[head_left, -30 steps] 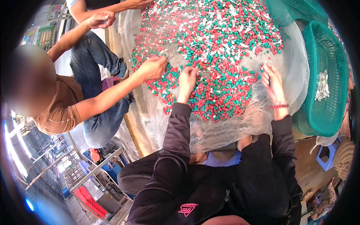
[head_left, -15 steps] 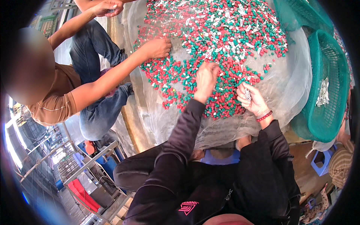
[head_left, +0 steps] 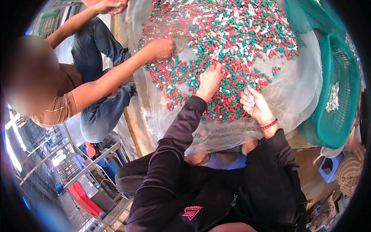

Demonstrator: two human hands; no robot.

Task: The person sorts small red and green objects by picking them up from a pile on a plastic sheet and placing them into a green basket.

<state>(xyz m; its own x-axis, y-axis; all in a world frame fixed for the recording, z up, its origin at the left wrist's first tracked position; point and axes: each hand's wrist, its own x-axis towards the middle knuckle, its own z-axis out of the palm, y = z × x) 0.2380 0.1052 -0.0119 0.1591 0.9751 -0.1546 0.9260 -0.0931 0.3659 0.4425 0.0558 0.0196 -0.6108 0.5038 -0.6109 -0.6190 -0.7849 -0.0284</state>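
A wide spread of small red, green and white pieces (head_left: 228, 102) lies before me, with longer white slivers (head_left: 251, 9) scattered mostly through its far part. My left hand (head_left: 210, 82) is over the middle of the spread, its fingertips pinched together at the pieces. What sits between them, if anything, is hidden. Near the right edge of the pieces, my right hand (head_left: 258, 106) is raised, palm partly up, fingers curled around a small bunch of whitish slivers (head_left: 251, 99). A red bead bracelet (head_left: 269, 124) circles that wrist.
Pale translucent sheeting (head_left: 297, 92) lies under the pieces. A green mesh basket (head_left: 320, 127) at right holds a heap of whitish slivers (head_left: 333, 96). At left a co-worker's hand (head_left: 164, 48) reaches into the pieces. A blue stool (head_left: 329, 170) stands at lower right.
Both my hands have shifted slightly left, the left one still low over the pieces. My right hand keeps its bunch of slivers. The co-worker's head has moved a little.
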